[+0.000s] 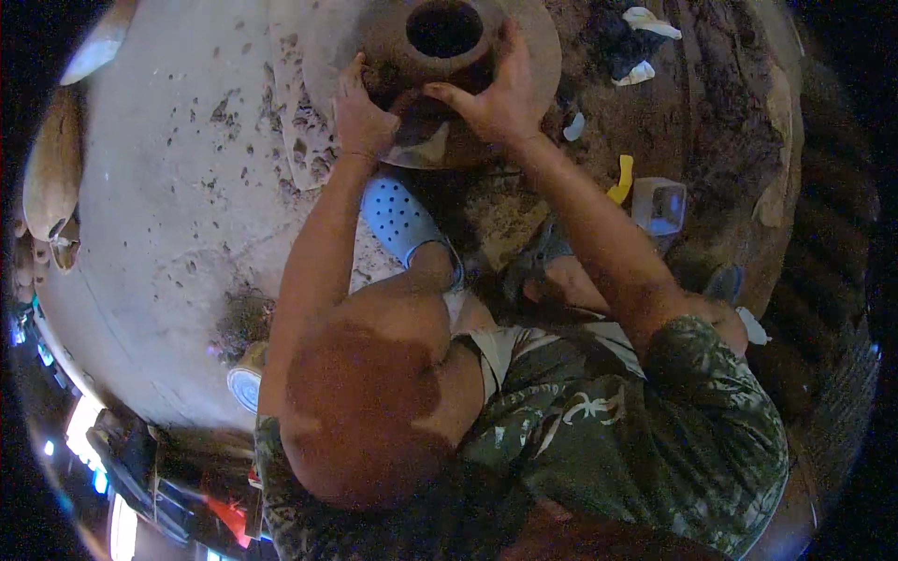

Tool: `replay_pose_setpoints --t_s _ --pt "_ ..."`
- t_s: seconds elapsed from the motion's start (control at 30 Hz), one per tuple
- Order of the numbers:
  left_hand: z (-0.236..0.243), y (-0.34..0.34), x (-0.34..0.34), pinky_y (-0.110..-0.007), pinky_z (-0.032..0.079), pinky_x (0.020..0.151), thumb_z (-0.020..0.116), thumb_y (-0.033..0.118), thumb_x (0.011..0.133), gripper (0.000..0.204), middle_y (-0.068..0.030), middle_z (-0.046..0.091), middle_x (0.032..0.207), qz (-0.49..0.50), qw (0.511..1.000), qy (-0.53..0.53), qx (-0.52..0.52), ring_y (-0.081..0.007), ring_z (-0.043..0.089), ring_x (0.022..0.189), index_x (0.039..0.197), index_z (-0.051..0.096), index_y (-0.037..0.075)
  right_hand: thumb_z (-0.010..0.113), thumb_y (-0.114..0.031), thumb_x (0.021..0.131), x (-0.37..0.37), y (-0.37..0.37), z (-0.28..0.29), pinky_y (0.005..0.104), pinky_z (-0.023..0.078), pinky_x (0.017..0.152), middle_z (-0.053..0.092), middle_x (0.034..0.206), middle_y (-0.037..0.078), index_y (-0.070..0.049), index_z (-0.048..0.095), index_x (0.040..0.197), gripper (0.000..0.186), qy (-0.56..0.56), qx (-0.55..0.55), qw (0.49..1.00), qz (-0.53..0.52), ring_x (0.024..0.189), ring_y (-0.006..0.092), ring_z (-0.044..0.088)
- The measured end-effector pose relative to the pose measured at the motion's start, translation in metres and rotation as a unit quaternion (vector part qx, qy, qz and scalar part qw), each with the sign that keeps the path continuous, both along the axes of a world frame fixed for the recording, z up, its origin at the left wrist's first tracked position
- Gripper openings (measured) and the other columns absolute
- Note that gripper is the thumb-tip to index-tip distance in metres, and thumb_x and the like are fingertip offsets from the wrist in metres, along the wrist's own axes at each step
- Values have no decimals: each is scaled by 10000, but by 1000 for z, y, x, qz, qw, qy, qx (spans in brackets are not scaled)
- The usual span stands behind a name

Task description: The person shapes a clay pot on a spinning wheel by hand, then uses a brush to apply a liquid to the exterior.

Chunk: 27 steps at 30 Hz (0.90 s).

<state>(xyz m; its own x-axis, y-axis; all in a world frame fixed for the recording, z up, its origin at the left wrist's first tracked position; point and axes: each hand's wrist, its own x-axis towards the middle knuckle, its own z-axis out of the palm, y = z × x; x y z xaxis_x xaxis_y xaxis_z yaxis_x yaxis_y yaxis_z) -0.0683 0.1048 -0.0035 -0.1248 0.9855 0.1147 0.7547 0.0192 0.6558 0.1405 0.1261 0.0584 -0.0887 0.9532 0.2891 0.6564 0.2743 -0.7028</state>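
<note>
Toward the top of the head view, a brown clay pot [385, 51] with a round dark mouth sits on a wide round disc [543, 70]. My left hand [363, 120] presses against the pot's near left side, its fingers pointing up along the wall. Across from it, my right hand [496, 101] cups the near right side, thumb stretched inward over the front and fingers along the outer wall. A pale patch [421, 150] shows on the disc's near edge. Shadow darkens the gap between my hands, and the pot's far side is cut off by the frame.
My foot in a light blue clog [400, 220] stands just before the disc. To the right are a clear plastic box [660, 206], a curved yellow piece [622, 179] and white scraps [652, 21]. A large tan vessel [54, 168] lies far left; a tin [245, 385] stands lower left.
</note>
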Motion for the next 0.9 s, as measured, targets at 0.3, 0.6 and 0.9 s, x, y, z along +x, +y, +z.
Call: replay_pose_setpoints --t_s 0.3,0.6,0.9 --pt "-7 1 -1 -459 429 1044 875 474 697 989 -207 532 1338 -18 999 -28 21 -394 527 1231 1437 411 10 883 -445 722 -1 3 4 493 387 1100 430 1464 256 -8 361 1493 1028 40 -44 998 -30 1357 416 429" --pt "-7 20 -19 -464 480 999 883 498 678 1006 -215 565 1302 -72 996 -43 18 -396 582 1169 1425 423 4 934 -411 637 50 34 -7 425 494 987 676 1173 158 -23 608 1263 806 24 -50 997 50 1125 305 645" --pt "5 18 -16 -480 502 976 907 395 685 966 -195 667 1175 -76 994 -56 46 -408 633 1102 1425 422 6 889 -451 709 49 42 27 526 331 1145 365 1520 233 -48 336 1516 1059 -144 -199 967 73 1413 404 348"
